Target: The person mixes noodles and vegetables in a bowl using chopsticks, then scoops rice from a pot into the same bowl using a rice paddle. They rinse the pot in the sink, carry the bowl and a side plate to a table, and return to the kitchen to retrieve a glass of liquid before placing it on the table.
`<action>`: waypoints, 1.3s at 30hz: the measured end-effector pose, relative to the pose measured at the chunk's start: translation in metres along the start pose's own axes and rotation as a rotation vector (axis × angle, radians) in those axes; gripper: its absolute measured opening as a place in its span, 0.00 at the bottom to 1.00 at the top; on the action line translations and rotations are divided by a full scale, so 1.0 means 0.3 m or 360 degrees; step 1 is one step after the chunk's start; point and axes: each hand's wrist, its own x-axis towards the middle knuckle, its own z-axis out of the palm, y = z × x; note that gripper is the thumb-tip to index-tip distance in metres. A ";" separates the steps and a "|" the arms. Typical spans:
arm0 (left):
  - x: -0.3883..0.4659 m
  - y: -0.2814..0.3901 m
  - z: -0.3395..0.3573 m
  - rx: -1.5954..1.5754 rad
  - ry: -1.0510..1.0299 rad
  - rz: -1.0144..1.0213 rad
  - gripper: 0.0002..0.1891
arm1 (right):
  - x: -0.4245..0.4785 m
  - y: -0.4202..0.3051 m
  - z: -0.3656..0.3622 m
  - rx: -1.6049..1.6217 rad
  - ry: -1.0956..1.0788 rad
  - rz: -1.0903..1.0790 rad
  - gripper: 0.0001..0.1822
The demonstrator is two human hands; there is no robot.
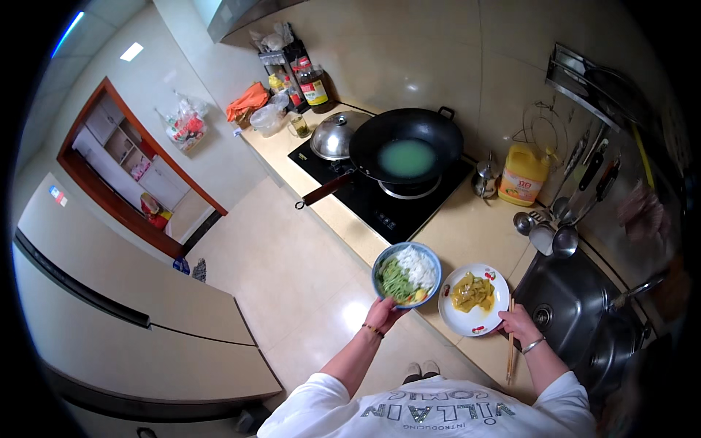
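My left hand (384,315) grips the near rim of a blue-edged bowl (375,268). White rice (419,267) fills one side of the bowl, and shredded green vegetable (396,281) lies on the other with a few yellow and red bits. In my right hand (517,323) is the edge of a white plate (460,323) with a cherry pattern, bearing yellowish cooked pieces (472,293) in a little sauce. A pair of wooden chopsticks (511,350) is pinched in that same hand, pointing back towards me. Bowl and plate are side by side, near the counter's front edge.
A wok (367,142) holding greenish liquid sits on the black cooktop (378,211), its wooden handle (328,188) jutting over the counter edge. Beside it is a domed metal lid (334,137). The sink (569,284) lies right, below hanging ladles (564,241) and near a yellow jug (523,175).
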 end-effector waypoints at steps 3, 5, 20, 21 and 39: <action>-0.092 0.022 -0.148 -0.0045 -0.0024 -0.0017 0.20 | 0.009 -0.045 0.000 -0.0122 -0.0071 0.0007 0.07; -0.148 0.049 -0.256 -0.0100 0.0055 -0.0030 0.22 | 0.031 -0.070 0.036 -0.0246 -0.0132 0.0033 0.06; -0.669 0.695 -0.907 -0.0290 0.0550 0.0752 0.25 | 0.388 -0.339 1.207 -0.0701 -0.0886 -0.0089 0.08; -0.685 0.756 -0.960 -0.0301 0.0570 0.0758 0.25 | 0.422 -0.355 1.325 -0.0698 -0.0939 -0.0077 0.08; -0.524 1.906 -1.794 -0.0595 0.0609 0.1115 0.26 | 0.970 -0.747 3.247 -0.0927 -0.1309 -0.0196 0.07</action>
